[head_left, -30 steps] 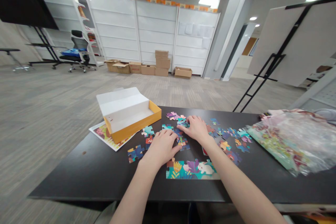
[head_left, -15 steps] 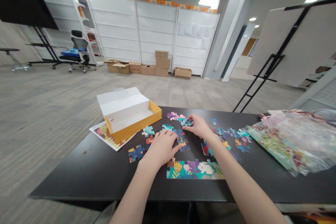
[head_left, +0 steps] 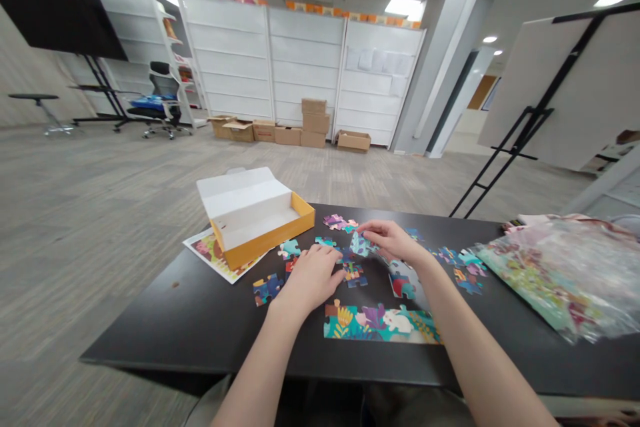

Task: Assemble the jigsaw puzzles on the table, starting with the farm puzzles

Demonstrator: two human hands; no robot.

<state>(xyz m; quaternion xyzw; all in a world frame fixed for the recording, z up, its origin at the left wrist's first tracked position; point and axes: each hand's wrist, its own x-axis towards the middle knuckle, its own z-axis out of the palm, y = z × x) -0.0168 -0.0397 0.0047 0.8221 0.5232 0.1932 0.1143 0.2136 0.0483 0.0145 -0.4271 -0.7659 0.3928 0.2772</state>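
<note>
Between the thumb and fingers of my right hand (head_left: pixel 393 240) is a teal jigsaw puzzle piece (head_left: pixel 361 244), lifted and tilted above the black table (head_left: pixel 210 333). My left hand (head_left: pixel 316 275) lies palm down with fingers stretched out over loose pieces, partly covering them. Beside its thumb is a dark, orange-patterned piece (head_left: pixel 355 274). A joined strip of puzzle (head_left: pixel 373 321) with flowers and a white rabbit runs nearer to me, its right end hidden by my right forearm. Under my right wrist lies a red and teal piece (head_left: pixel 403 282).
An opened yellow box (head_left: pixel 270 238) rests on a printed picture sheet (head_left: pixel 205 250) at the left. Purple pieces (head_left: pixel 337 223) lie at the back, blue pieces (head_left: pixel 447 255) to the right. A clear plastic bag (head_left: pixel 575 273) covers the table's right end.
My right hand has raised the teal puzzle piece off the table and tilted it. My left hand stays in about the same place. The view has shifted slightly.
</note>
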